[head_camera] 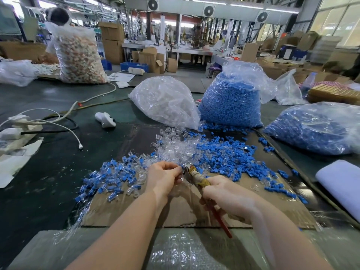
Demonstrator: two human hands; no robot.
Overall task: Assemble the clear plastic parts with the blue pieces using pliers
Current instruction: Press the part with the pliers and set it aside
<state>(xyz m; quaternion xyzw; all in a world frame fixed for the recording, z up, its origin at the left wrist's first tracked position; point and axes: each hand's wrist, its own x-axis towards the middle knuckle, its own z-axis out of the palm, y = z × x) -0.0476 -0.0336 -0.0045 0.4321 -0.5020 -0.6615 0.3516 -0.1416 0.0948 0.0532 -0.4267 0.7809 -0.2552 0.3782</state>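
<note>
At a factory bench, a worker's right hand (224,193) grips red-handled pliers (200,182), shaft bound in frayed yellowed tape, nose at 11 o'clock. The left hand (165,176), fingers curled, pinches a small clear plastic part (182,168) against the tip. Glossy clear parts (175,149) and matte blue pieces (229,154) litter taped cardboard (136,209). At 12 o'clock, crinkled bags hold clear (165,102) and blue (231,106) stock. No legible writing.

Loose clear plastic parts (175,147) and blue pieces (229,152) lie heaped on cardboard. Pliers (202,184) with taped, red handles slant toward a small part at their tip.
</note>
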